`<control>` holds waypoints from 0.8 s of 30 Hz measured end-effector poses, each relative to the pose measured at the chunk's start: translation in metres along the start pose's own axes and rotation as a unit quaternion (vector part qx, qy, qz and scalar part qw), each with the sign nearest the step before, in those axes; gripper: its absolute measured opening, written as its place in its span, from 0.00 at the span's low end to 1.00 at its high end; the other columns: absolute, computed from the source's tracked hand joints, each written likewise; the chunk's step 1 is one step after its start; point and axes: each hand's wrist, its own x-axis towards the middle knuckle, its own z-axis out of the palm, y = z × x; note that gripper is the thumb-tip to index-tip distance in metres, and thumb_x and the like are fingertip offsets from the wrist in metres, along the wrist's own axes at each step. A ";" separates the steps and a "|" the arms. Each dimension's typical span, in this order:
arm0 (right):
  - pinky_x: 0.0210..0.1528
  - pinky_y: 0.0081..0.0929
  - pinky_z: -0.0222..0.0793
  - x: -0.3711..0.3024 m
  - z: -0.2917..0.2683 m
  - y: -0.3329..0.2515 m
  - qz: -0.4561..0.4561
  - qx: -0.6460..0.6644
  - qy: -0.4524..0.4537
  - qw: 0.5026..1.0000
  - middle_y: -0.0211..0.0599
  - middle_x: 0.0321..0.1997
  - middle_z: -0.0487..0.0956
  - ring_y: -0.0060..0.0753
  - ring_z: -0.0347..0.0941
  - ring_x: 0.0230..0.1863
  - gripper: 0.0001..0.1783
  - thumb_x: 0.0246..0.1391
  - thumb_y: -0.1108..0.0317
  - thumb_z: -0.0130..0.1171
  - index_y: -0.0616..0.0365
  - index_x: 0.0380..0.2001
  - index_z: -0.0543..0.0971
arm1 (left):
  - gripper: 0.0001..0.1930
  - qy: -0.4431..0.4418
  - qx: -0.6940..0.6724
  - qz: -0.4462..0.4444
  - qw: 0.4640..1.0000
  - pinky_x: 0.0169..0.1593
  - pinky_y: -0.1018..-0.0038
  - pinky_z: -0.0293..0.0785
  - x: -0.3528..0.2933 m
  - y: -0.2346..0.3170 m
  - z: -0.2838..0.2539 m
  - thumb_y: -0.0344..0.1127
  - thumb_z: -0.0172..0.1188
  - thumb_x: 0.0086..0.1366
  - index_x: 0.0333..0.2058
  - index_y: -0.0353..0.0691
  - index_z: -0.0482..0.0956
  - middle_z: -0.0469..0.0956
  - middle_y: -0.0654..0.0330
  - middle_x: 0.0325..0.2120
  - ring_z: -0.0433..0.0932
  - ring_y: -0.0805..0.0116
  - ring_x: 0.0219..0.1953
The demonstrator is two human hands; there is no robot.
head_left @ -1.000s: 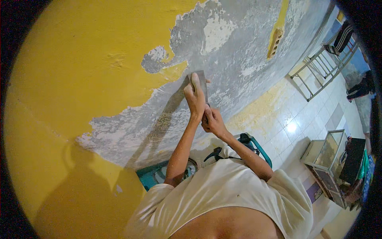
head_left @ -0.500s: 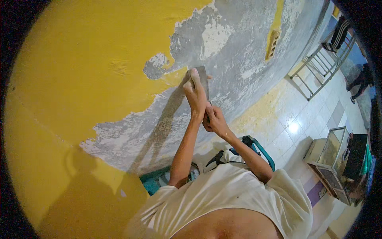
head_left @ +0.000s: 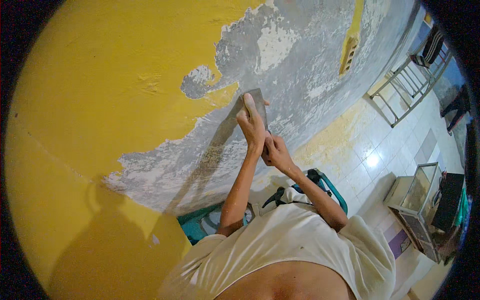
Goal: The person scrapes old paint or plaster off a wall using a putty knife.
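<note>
Yellow paint coats the wall (head_left: 100,90), and a large stripped patch (head_left: 310,55) shows grey and white. My left hand (head_left: 251,124) presses the flat blade of a scraper (head_left: 260,100) against this patch, thumb stretched along the blade and the other fingers mostly hidden behind it. Just below, my right hand (head_left: 278,154) is closed round the scraper's handle, which is largely covered. A narrow tongue of yellow paint (head_left: 225,95) lies just left of the blade.
A teal chair (head_left: 332,192) stands in front of me by the wall, dark and white things on it. Paint flakes (head_left: 325,137) cover the tiled floor at the wall's foot. A metal ladder (head_left: 412,92) holds one person's legs; another person (head_left: 456,107) is beyond. A glass-sided cabinet (head_left: 417,195) stands right.
Both hands and the scraper have shifted slightly down and right along the stripped patch. The view has moved a little too. My grip looks the same.
</note>
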 end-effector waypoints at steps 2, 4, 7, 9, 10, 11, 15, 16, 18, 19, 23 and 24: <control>0.12 0.22 0.54 0.006 0.000 -0.012 -0.008 -0.037 0.013 0.999 0.25 0.09 0.62 0.19 0.57 0.09 0.23 0.63 0.53 0.39 0.59 0.21 0.67 | 0.28 0.004 -0.003 -0.013 1.000 0.23 0.77 0.59 0.010 0.028 0.004 0.48 0.36 0.69 0.22 0.34 0.77 0.70 0.66 0.14 0.62 0.77 0.17; 0.13 0.21 0.54 0.011 0.006 -0.052 -0.092 -0.132 0.000 0.987 0.24 0.10 0.63 0.18 0.57 0.10 0.24 0.62 0.53 0.40 0.60 0.20 0.68 | 0.27 0.023 -0.077 0.148 0.986 0.25 0.77 0.60 0.022 0.058 0.009 0.48 0.37 0.69 0.23 0.33 0.76 0.71 0.64 0.16 0.63 0.77 0.19; 0.13 0.20 0.54 0.019 0.019 -0.078 -0.086 -0.087 -0.018 0.992 0.24 0.11 0.63 0.16 0.57 0.12 0.24 0.62 0.52 0.41 0.59 0.20 0.68 | 0.26 0.047 -0.046 0.126 0.990 0.26 0.76 0.62 0.026 0.081 -0.005 0.47 0.37 0.69 0.24 0.31 0.74 0.73 0.62 0.18 0.64 0.75 0.20; 0.13 0.19 0.52 0.026 -0.006 -0.070 -0.050 -0.095 -0.007 0.994 0.22 0.12 0.63 0.15 0.56 0.12 0.22 0.61 0.52 0.43 0.57 0.22 0.67 | 0.24 0.016 -0.083 0.086 0.993 0.25 0.74 0.62 0.027 0.063 0.008 0.45 0.40 0.68 0.25 0.29 0.73 0.72 0.61 0.17 0.64 0.74 0.20; 0.13 0.19 0.52 0.017 -0.019 -0.065 -0.037 -0.083 0.008 0.996 0.21 0.12 0.62 0.15 0.56 0.12 0.21 0.61 0.53 0.44 0.57 0.22 0.67 | 0.21 -0.035 -0.003 0.092 0.995 0.24 0.73 0.62 0.024 0.035 0.005 0.43 0.42 0.68 0.25 0.29 0.73 0.71 0.58 0.16 0.64 0.74 0.19; 0.13 0.18 0.52 0.005 -0.031 -0.057 -0.019 -0.070 0.018 0.997 0.20 0.12 0.62 0.15 0.56 0.11 0.20 0.61 0.53 0.45 0.57 0.22 0.67 | 0.19 -0.081 0.081 0.095 0.989 0.23 0.72 0.62 0.016 0.002 -0.004 0.41 0.44 0.67 0.26 0.29 0.73 0.69 0.55 0.15 0.65 0.74 0.19; 0.12 0.18 0.52 -0.042 -0.098 -0.011 0.045 -0.110 0.175 0.977 0.21 0.12 0.62 0.17 0.57 0.11 0.16 0.60 0.57 0.46 0.61 0.34 0.72 | 0.14 -0.216 0.237 0.083 0.944 0.25 0.68 0.66 -0.066 -0.107 -0.034 0.38 0.48 0.64 0.35 0.33 0.75 0.70 0.47 0.16 0.72 0.64 0.18; 0.11 0.17 0.51 -0.052 -0.118 0.001 0.046 -0.138 0.222 0.964 0.22 0.11 0.62 0.16 0.56 0.10 0.16 0.61 0.57 0.46 0.61 0.34 0.71 | 0.14 -0.230 0.259 0.088 0.934 0.26 0.67 0.68 -0.086 -0.128 -0.044 0.39 0.49 0.64 0.38 0.34 0.75 0.72 0.48 0.17 0.74 0.62 0.19; 0.09 0.17 0.51 -0.077 -0.179 0.047 0.024 -0.214 0.287 0.933 0.24 0.11 0.63 0.17 0.58 0.08 0.16 0.60 0.57 0.47 0.61 0.34 0.70 | 0.15 -0.222 0.176 -0.164 0.945 0.35 0.68 0.72 -0.109 -0.112 -0.065 0.40 0.50 0.63 0.42 0.36 0.74 0.77 0.48 0.26 0.78 0.62 0.29; 0.08 0.18 0.51 -0.088 -0.183 0.036 0.046 -0.243 0.308 0.919 0.25 0.10 0.63 0.17 0.58 0.07 0.16 0.60 0.57 0.46 0.61 0.33 0.70 | 0.16 -0.153 0.222 -0.060 0.961 0.39 0.68 0.71 -0.111 -0.120 -0.086 0.39 0.51 0.62 0.46 0.36 0.72 0.75 0.48 0.34 0.76 0.62 0.36; 0.14 0.19 0.50 -0.093 -0.202 0.002 0.082 -0.266 0.330 0.902 0.23 0.12 0.62 0.15 0.56 0.12 0.20 0.60 0.54 0.46 0.60 0.26 0.72 | 0.23 0.122 0.349 0.147 0.917 0.44 0.68 0.68 -0.065 -0.058 -0.111 0.34 0.59 0.57 0.50 0.35 0.65 0.65 0.49 0.45 0.68 0.61 0.45; 0.13 0.20 0.51 -0.084 -0.202 -0.007 0.092 -0.256 0.322 0.907 0.23 0.12 0.63 0.15 0.57 0.12 0.21 0.61 0.52 0.45 0.59 0.24 0.71 | 0.23 0.175 0.290 0.112 0.934 0.42 0.69 0.68 -0.054 -0.046 -0.109 0.33 0.62 0.56 0.48 0.35 0.64 0.64 0.51 0.41 0.67 0.62 0.42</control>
